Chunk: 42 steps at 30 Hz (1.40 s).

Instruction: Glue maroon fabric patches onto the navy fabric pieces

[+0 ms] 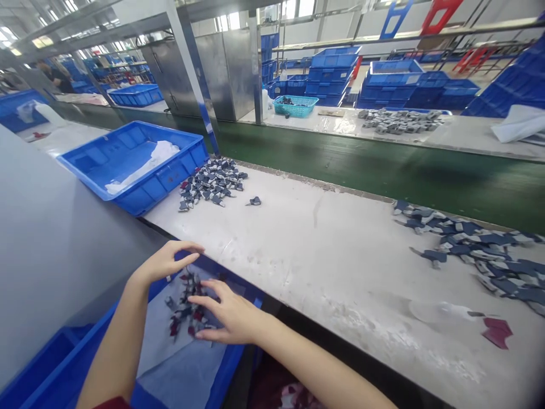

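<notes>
My left hand (pixel 168 262) is over a lined blue crate below the table edge, thumb and fingers apart, holding nothing. To its right is my right hand (pixel 230 313), its fingers spread and open. Between and below both hands lies a loose cluster of small grey, white and dark red parts (pixel 185 307), somewhat blurred. It is above or on the white sheet (pixel 183 369) lining the blue crate (pixel 230 375); I cannot tell whether all of them rest on it. My right fingers overlap the cluster in view, and contact is unclear.
On the white table (pixel 315 255) sit a pile of blue-grey parts (pixel 213 180) at left and another (pixel 481 244) at right. A dark red piece (pixel 497 332) lies near the right end. A blue tray (pixel 131 159) stands at the left. Behind runs a green conveyor belt (pixel 332 153).
</notes>
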{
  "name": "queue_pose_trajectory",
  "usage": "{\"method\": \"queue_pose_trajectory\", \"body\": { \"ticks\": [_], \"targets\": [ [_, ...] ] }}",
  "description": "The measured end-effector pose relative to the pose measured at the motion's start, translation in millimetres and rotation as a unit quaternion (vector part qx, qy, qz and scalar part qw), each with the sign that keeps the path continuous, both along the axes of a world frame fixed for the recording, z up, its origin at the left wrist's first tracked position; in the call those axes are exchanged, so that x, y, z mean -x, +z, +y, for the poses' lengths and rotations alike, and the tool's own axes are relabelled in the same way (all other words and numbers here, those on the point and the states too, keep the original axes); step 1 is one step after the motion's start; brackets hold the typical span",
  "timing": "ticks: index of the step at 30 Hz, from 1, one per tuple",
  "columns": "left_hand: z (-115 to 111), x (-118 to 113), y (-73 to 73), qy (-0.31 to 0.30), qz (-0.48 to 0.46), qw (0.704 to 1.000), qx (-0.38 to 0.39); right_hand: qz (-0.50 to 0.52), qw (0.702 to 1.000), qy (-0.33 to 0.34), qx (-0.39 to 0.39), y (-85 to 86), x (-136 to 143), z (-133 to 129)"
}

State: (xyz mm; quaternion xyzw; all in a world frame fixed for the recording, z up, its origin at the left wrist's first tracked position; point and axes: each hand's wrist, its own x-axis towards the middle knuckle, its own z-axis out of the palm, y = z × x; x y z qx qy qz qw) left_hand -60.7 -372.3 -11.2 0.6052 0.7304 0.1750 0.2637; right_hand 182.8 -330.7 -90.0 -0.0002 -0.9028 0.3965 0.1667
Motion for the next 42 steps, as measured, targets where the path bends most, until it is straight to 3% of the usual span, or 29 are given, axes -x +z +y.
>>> {"method": "queue_pose_trajectory", "body": {
  "ticks": [3, 6, 9, 12, 16, 20, 22, 24, 28, 31, 33, 35, 39, 40, 42],
  "targets": [
    [38.1, -10.7, -9.5, -0.002, 0.041, 0.996, -0.08, 0.044, 0.998, -0.041, 0.033, 5.4, -39.9, 7.0],
    [100.8, -23.5, -31.7, 0.009, 0.087, 0.985, -0.147, 0.093, 0.982, -0.163, 0.034, 6.7, -92.1, 12.6],
    [163.1, -33.0, -53.6, 0.024, 0.107, 0.981, -0.161, 0.137, 0.937, -0.321, -0.008, 2.0, -146.6, 13.1],
    [204.7, -37.7, -66.1, 0.028, 0.117, 0.979, -0.162, 0.149, 0.876, -0.455, -0.065, -4.9, -194.0, 9.3],
    [221.9, -41.4, -70.2, 0.016, 0.124, 0.98, -0.157, 0.154, 0.794, -0.571, -0.14, -8.9, -239.4, 8.1],
    [215.6, -40.6, -65.3, 0.008, 0.138, 0.976, -0.17, 0.15, 0.671, -0.687, -0.232, -6.8, -266.5, 21.5],
    [211.2, -33.2, -56.2, 0.029, 0.154, 0.97, -0.186, 0.139, 0.629, -0.721, -0.255, -5.4, -274.9, 31.8],
    [208.0, -20.1, -40.4, 0.07, 0.173, 0.96, -0.208, 0.137, 0.63, -0.722, -0.25, -5.4, -280.2, 41.5],
    [207.7, 5.9, 1.8, 0.185, 0.199, 0.923, -0.274, 0.119, 0.69, -0.685, -0.201, -13.6, -284.4, 53.1],
    [216.6, -1.3, 20.3, 0.262, 0.196, 0.879, -0.348, 0.076, 0.714, -0.666, -0.203, -25.2, -285.0, 56.1],
    [229.8, -26.5, 18.6, 0.248, 0.186, 0.871, -0.38, 0.056, 0.723, -0.655, -0.212, -31.3, -284.7, 57.5],
    [249.3, -67.5, 7.1, 0.173, 0.175, 0.888, -0.389, 0.044, 0.722, -0.657, -0.21, -33.8, -283.3, 59.2],
    [299.9, -182.1, -27.2, -0.033, 0.138, 0.922, -0.361, 0.029, 0.713, -0.679, -0.17, -32.6, -277.7, 60.4],
    [313.3, -213.7, -35.1, -0.12, 0.127, 0.929, -0.327, 0.032, 0.713, -0.682, -0.163, -32.5, -276.3, 59.6],
    [340.2, -274.4, -48.2, -0.225, 0.113, 0.921, -0.296, 0.039, 0.71, -0.685, -0.158, -33.1, -273.9, 56.9]
  ]
}}
